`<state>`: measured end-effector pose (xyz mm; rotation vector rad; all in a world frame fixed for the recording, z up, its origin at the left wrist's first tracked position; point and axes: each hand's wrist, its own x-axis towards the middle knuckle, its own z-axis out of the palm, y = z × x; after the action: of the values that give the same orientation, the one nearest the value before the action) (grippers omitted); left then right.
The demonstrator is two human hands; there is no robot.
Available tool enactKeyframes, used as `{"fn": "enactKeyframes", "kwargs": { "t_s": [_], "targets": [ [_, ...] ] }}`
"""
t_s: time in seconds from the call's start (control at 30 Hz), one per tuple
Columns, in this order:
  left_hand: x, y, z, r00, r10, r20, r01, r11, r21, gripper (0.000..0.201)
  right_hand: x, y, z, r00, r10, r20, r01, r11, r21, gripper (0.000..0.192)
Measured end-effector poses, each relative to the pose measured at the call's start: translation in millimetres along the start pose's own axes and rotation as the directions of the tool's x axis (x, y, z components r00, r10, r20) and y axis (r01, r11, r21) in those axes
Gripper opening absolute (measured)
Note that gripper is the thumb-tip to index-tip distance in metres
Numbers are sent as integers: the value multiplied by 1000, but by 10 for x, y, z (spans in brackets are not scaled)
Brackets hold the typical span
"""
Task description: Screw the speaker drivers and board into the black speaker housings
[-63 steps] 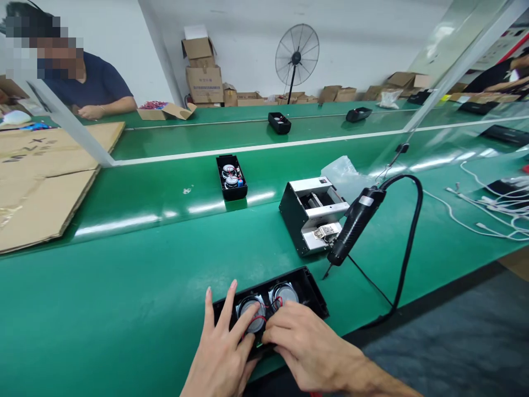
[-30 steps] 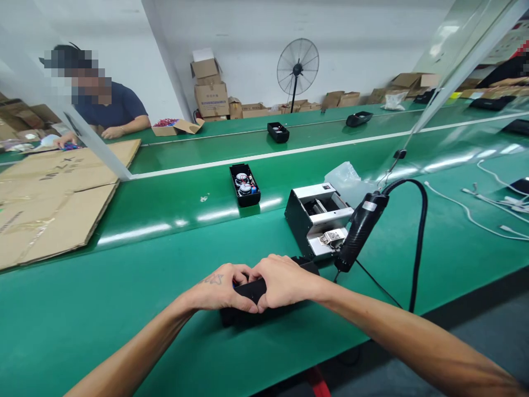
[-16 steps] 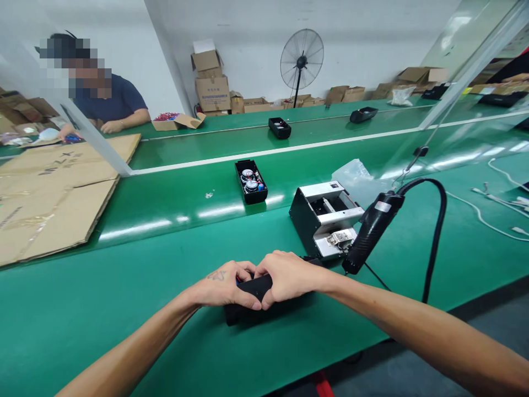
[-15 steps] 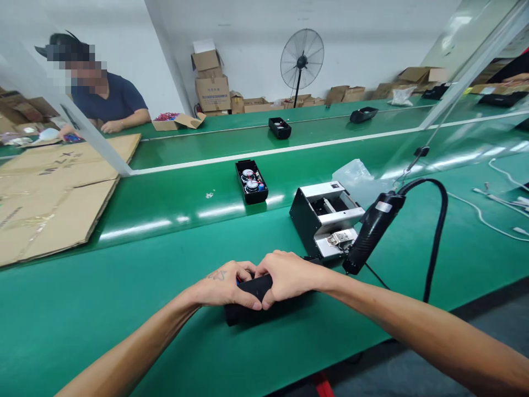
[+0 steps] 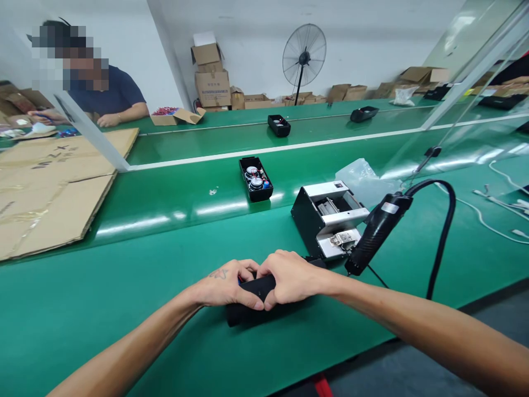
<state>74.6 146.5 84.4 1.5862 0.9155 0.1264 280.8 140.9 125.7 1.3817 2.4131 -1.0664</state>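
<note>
A long black casing lies on the green bench in front of me, partly covered by my hands. My left hand grips its near-left part, thumb on the near wall and fingers reaching over the far side. Right beside it, my right hand is closed on the same casing, the thumbs almost touching. A bit of blue and red shows by my left fingers; the rest of the inside is hidden. Past my right hand stands a silver-and-black screw feeder. A black electric screwdriver hangs to its right.
Another open black casing with two speakers sits on the conveyor ahead. Flattened cardboard lies at left, a clear plastic bag behind the feeder. Across the line sits a person. White cables lie at right.
Both hands keep their hold on the casing, which barely moves. The view has shifted slightly. Across the line, the person's far hand has lifted and moved left.
</note>
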Motion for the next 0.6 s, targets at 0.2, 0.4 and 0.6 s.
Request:
{"fn": "enactKeyframes", "kwargs": {
  "t_s": [0.2, 0.4, 0.6],
  "targets": [
    [4, 27, 11, 1000, 5, -27, -5, 999, 33, 33, -35, 15, 101, 996, -31, -89, 27, 999, -46, 33],
    [-192, -73, 290, 988, 69, -136, -37, 973, 229, 28, -380, 65, 283, 910, -313, -273, 320, 947, -19, 36],
    [-350, -645, 983, 725, 640, -254, -312, 634, 708, 19, -954, 698, 464, -108, 135, -985, 411, 908, 80, 31]
  ]
}}
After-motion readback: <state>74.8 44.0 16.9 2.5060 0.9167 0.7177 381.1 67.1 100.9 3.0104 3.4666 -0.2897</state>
